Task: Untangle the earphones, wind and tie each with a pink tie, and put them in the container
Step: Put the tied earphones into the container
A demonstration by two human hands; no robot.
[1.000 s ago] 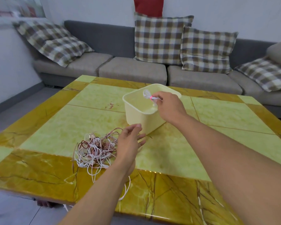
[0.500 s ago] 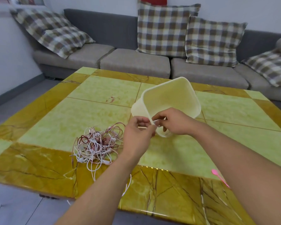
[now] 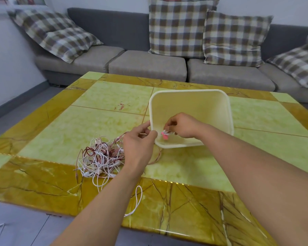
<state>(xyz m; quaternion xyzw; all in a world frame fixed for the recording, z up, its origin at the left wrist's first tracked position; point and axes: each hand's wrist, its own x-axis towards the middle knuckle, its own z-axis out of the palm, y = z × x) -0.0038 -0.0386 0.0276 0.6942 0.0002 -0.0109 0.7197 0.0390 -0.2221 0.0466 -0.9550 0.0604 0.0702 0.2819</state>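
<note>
Head view: right hand [image 3: 180, 125] is inside the tipped container [image 3: 190, 103], fingers curled, pinching a small clear packet with a pink tie [image 3: 164, 135] in it. Left hand [image 3: 139, 141] pinches the container's near-left rim between thumb and fingers, holding it tilted with its mouth toward the camera. One container, cream plastic, its lower edge down on the table [image 3: 78, 128]; what else lies inside is hidden behind the right hand. Just left of the left hand sits the earphone tangle [image 3: 100, 157], one heap of white and dark red cords, too knotted to count the sets. A white loop [image 3: 138, 199] trails from it to the table's near edge, passing under the left forearm. One reddish cord curves under the left hand toward the container. Behind the table runs a grey sofa [image 3: 146, 64] with four checked cushions [image 3: 178, 27] in sight, one lying on the left, two upright in the middle, one at the right.
</note>
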